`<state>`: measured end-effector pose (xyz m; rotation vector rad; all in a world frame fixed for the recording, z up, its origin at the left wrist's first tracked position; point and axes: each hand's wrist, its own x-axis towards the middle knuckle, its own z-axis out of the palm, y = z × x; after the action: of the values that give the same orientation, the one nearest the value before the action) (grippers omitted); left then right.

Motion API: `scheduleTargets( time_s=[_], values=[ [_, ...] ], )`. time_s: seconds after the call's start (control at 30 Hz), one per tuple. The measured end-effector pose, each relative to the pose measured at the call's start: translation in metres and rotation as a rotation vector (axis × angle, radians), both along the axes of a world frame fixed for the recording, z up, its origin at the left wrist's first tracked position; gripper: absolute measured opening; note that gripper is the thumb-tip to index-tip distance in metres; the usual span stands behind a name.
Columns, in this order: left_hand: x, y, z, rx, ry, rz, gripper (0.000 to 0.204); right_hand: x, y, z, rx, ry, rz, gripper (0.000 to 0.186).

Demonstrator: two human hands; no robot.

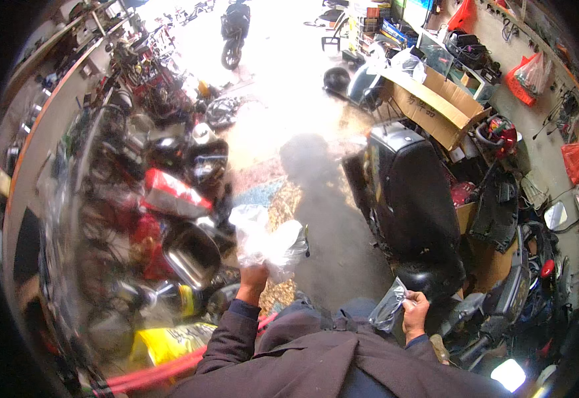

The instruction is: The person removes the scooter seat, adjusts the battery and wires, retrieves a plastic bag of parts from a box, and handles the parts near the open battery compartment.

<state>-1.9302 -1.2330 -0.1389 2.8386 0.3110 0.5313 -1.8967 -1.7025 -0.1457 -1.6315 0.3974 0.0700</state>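
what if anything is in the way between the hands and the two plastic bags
Nothing visible: the left hand grips the white plastic bag at its lower edge, and the right hand pinches the small clear bag.

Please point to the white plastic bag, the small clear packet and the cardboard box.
White plastic bag (pixel 261 240), head view: its crumpled middle.
Small clear packet (pixel 387 310), head view: its middle.
Cardboard box (pixel 425 111), head view: near panel.

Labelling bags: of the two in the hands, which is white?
The bag in the left hand: bright white and larger. The right hand holds a smaller, see-through packet that looks dark.
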Motion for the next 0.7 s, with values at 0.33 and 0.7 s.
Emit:
scheduleTargets(
  time_s=[0.33,0.7],
  values=[
    [0.27,0.22,-0.008,-0.372,-0.18,0.114,0.028,0.299,0.23,-0.017,-0.101,-0.041,0.2,0.018],
    [0.563,0.449,-0.031,-0.743,-0.282,0.174,0.032,0.755,0.541,0.073,0.145,-0.221,0.575,0.012]
  ],
)
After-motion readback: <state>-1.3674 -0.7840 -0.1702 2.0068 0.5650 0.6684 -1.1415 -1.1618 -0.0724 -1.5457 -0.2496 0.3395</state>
